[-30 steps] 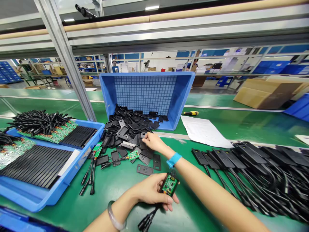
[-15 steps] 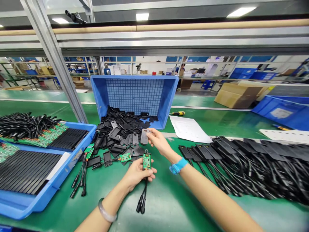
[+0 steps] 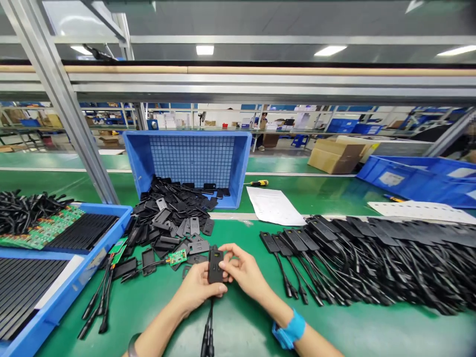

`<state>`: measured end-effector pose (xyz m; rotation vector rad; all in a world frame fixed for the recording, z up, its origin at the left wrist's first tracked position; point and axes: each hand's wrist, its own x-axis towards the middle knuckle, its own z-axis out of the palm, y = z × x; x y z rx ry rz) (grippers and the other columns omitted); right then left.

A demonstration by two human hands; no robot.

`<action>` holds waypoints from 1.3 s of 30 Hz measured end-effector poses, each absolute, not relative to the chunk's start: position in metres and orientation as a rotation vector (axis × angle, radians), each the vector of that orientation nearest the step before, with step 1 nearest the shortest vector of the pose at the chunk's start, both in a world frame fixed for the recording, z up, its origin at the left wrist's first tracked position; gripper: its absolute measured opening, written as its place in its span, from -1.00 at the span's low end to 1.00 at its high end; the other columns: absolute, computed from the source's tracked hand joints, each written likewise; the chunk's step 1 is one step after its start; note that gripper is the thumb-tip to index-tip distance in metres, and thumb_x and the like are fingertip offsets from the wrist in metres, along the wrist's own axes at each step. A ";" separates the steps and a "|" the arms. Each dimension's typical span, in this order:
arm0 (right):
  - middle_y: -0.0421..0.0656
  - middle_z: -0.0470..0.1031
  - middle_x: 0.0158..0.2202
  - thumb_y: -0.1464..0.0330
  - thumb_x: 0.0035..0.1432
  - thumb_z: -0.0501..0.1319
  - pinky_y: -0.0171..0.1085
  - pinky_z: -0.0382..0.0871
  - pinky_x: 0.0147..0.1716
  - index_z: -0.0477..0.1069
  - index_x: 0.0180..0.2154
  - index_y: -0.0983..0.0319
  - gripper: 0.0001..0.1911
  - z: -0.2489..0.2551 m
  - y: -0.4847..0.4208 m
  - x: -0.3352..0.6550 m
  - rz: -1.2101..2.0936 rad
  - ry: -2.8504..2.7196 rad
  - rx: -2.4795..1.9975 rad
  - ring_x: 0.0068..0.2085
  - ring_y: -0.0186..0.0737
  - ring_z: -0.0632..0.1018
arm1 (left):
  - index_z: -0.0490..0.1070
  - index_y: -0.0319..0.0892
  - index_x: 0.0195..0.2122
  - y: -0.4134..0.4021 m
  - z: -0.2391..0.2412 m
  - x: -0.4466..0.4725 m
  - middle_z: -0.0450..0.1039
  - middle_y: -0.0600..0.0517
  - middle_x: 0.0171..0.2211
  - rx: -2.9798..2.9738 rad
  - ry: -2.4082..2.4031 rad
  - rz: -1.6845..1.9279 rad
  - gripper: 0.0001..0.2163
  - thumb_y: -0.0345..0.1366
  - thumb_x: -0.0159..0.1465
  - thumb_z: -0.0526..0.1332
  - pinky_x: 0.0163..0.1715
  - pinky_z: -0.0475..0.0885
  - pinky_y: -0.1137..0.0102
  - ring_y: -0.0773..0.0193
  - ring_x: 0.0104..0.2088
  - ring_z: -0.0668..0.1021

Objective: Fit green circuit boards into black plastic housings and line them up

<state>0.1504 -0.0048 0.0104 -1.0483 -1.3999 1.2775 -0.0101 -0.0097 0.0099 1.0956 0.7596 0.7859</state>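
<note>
A small black plastic case (image 3: 215,266) is held upright over the green bench, its cable and black connectors (image 3: 208,332) hanging below. My left hand (image 3: 201,285) grips it from the left, thumb across its lower end. On its right side my right hand (image 3: 240,267) presses fingers against the cover, so both hands are closed on the case. The cover hides whatever is inside. Just behind and left, loose black covers (image 3: 199,246) lie heaped, with a green circuit board (image 3: 176,257) on wires in front of them.
A blue crate (image 3: 241,173) lies on its side, spilling black parts. At left stands a blue tray (image 3: 124,218) of boards and black strips. Rows of cased units with cables (image 3: 334,248) cover the right side. Behind are a paper sheet (image 3: 275,206) and a yellow screwdriver (image 3: 259,183).
My right hand has brought a grey-black cover from the pile onto the case in my left hand. The green board that showed there is now covered. The view has shifted to the right.
</note>
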 end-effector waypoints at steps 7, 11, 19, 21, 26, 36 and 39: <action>-0.28 0.32 -0.48 -0.17 0.05 0.15 -0.41 0.28 -0.63 0.30 -0.21 0.21 -0.42 0.009 -0.004 0.150 1.405 -1.377 -1.023 -0.58 -0.40 0.40 | 0.39 -0.20 -0.09 -0.011 0.005 -0.011 0.49 -0.09 -0.26 1.327 0.822 0.743 -0.48 0.04 0.04 0.37 -0.42 0.43 0.40 0.20 -0.34 0.55; -0.29 0.26 -0.57 -0.20 0.07 0.09 -0.41 0.19 -0.59 0.29 -0.43 0.24 -0.41 0.005 0.002 0.148 1.376 -1.417 -1.102 -0.59 -0.42 0.31 | 0.41 -0.06 -0.09 -0.004 -0.006 -0.013 0.54 -0.03 -0.27 1.337 0.873 0.697 -0.45 0.10 -0.04 0.37 -0.28 0.50 0.23 0.01 -0.25 0.59; 0.04 0.35 -0.08 0.20 0.17 0.22 -0.02 0.33 -0.04 0.24 0.15 0.32 -0.43 0.018 -0.017 0.139 0.617 -1.882 -1.303 -0.05 0.03 0.36 | 0.24 -0.06 0.14 -0.002 -0.017 -0.011 0.43 -0.12 0.06 1.237 0.821 0.821 -0.29 -0.04 -0.03 0.43 0.02 0.41 0.21 0.01 -0.01 0.52; 0.12 0.33 -0.02 0.31 0.19 0.20 0.00 0.34 0.00 0.06 0.26 0.41 -0.32 0.026 -0.022 0.142 0.314 -2.124 -1.382 -0.02 0.06 0.35 | 0.06 -0.04 0.27 -0.005 -0.018 -0.013 0.28 -0.17 0.19 1.237 0.748 0.830 -0.14 -0.06 -0.01 0.43 0.07 0.37 0.21 0.00 0.10 0.44; 0.10 0.41 -0.09 0.44 0.21 0.14 -0.21 0.42 -0.09 0.19 0.18 0.44 -0.49 0.040 -0.007 0.171 -0.017 -2.075 -1.917 -0.09 -0.05 0.47 | -0.20 -0.06 0.36 -0.006 -0.009 -0.016 0.12 -0.22 0.28 1.546 0.792 0.794 -0.17 -0.18 0.17 0.29 0.10 0.34 0.23 0.04 0.21 0.32; 0.18 0.43 -0.28 0.49 0.19 0.13 -0.15 0.40 -0.32 0.45 -0.18 0.50 -0.78 0.039 0.010 0.237 -0.243 -1.932 -2.223 -0.23 0.12 0.55 | 0.31 -0.16 0.17 -0.022 0.049 -0.038 0.30 -0.09 0.20 2.441 1.267 0.485 -0.52 -0.41 0.18 0.17 0.20 0.26 0.25 0.10 0.18 0.37; 0.19 0.42 -0.26 0.47 0.25 0.07 -0.10 0.37 -0.38 0.49 -0.07 0.38 -0.70 0.029 0.015 0.254 -0.315 -1.918 -2.309 -0.24 0.19 0.54 | 0.41 -0.13 0.05 -0.032 0.059 -0.072 0.45 -0.08 0.05 2.359 1.643 0.564 -0.64 -0.43 0.22 0.10 0.11 0.34 0.28 0.10 0.05 0.47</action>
